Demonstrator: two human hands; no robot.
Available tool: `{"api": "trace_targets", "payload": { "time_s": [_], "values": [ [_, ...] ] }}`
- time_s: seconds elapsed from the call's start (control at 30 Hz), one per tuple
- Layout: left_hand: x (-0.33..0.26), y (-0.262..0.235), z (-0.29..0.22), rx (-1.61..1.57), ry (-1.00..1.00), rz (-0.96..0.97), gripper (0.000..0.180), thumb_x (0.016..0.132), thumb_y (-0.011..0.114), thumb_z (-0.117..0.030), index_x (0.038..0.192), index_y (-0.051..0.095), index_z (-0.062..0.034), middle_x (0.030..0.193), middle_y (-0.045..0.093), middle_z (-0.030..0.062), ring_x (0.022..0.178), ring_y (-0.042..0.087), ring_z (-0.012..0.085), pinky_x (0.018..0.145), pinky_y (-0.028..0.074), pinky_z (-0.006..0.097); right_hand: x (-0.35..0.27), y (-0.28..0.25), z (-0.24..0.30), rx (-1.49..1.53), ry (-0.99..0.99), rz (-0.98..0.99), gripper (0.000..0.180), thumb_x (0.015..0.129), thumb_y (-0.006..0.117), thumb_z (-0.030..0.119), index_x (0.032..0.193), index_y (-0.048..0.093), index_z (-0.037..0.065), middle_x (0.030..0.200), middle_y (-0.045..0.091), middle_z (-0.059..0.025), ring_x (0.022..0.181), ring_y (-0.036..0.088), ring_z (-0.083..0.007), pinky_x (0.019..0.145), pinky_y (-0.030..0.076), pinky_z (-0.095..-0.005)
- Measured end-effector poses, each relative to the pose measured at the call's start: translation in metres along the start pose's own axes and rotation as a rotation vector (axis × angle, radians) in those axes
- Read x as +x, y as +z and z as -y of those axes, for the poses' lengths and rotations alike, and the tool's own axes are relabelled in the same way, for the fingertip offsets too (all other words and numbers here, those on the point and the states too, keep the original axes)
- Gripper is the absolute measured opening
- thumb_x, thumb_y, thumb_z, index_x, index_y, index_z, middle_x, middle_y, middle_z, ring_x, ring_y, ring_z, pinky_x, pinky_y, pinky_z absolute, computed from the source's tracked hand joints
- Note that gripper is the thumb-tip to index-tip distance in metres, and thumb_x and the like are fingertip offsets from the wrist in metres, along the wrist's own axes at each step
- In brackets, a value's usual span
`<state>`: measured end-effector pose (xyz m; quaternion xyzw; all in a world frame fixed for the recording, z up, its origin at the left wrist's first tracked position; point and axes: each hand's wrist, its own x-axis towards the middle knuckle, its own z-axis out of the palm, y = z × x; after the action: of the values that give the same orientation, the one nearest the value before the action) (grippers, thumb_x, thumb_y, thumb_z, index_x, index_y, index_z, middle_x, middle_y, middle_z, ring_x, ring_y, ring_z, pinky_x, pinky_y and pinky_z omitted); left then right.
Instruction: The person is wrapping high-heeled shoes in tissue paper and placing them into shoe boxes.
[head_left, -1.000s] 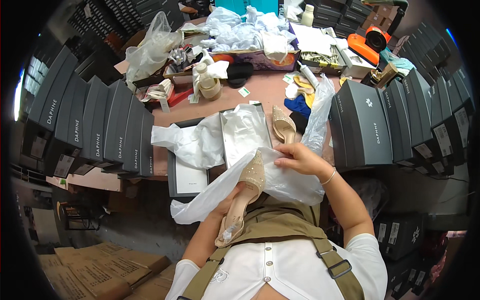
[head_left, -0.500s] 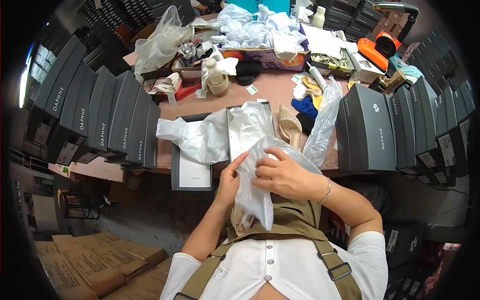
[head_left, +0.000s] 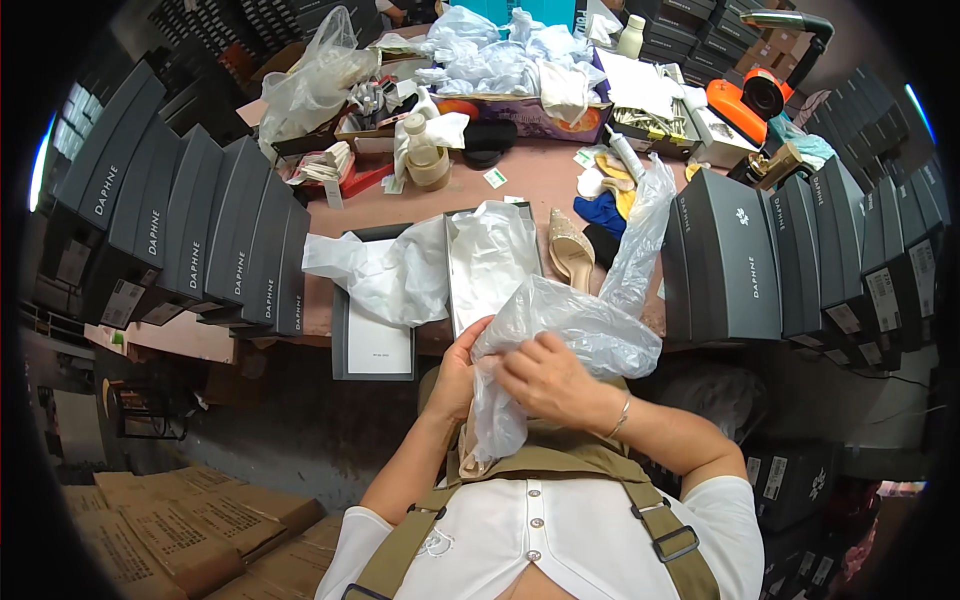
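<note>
A clear plastic bag (head_left: pixel 580 325) is bunched in front of my body, over the edge of the table. My left hand (head_left: pixel 458 378) grips the bag from its left side. Curled into the plastic from the right is my right hand (head_left: pixel 548 382). Something beige (head_left: pixel 468 440), partly covered by the plastic, shows below the hands; its kind is hard to make out. Beyond them lies an open grey shoe box (head_left: pixel 451 290) lined with white tissue paper (head_left: pixel 490 245). Its lid (head_left: pixel 350 372) sits to the left, with more tissue (head_left: pixel 405 270) across it. A glittery pointed shoe (head_left: pixel 572 245) lies right of the box.
Grey shoe boxes line the table's left (head_left: pixel 235 240) and right (head_left: pixel 735 260) sides. Behind are a carton of crumpled white paper (head_left: pixel 510 65), a tape roll (head_left: pixel 430 170), a bottle (head_left: pixel 423 140) and an orange tool (head_left: pixel 735 110). Flattened cartons (head_left: pixel 180 530) lie on the floor at left.
The right hand has moved down and left, its fingers now closed into the plastic. The bag has puffed out to the right, and its hanging lower end has drawn up a little.
</note>
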<state>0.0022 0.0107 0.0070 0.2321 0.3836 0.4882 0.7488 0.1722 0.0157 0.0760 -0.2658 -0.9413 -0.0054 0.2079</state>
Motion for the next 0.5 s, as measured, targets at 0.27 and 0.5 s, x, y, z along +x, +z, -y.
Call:
{"api": "trace_targets", "payload": {
  "time_s": [0.27, 0.5],
  "values": [
    [0.001, -0.026, -0.017, 0.097, 0.129, -0.018, 0.060, 0.075, 0.046, 0.011, 0.134, 0.047, 0.0000, 0.114, 0.061, 0.0068, 0.096, 0.059, 0.0108, 0.085, 0.047, 0.023, -0.007, -0.034, -0.023, 0.551, 0.136, 0.103, 0.058, 0.071, 0.065, 0.000, 0.127, 0.051, 0.004, 0.116, 0.054, -0.0164, 0.107, 0.053, -0.0350, 0.095, 0.042, -0.0451],
    [-0.002, -0.022, -0.030, 0.213, 0.226, -0.049, 0.064, 0.074, 0.041, 0.014, 0.137, 0.045, -0.0004, 0.122, 0.058, 0.0087, 0.106, 0.058, 0.0141, 0.092, 0.046, 0.027, -0.002, -0.011, -0.117, 0.818, 0.630, 0.360, 0.026, 0.083, 0.067, 0.019, 0.099, 0.061, -0.001, 0.078, 0.065, -0.0154, 0.074, 0.063, -0.0320, 0.069, 0.049, -0.0367]
  ]
}}
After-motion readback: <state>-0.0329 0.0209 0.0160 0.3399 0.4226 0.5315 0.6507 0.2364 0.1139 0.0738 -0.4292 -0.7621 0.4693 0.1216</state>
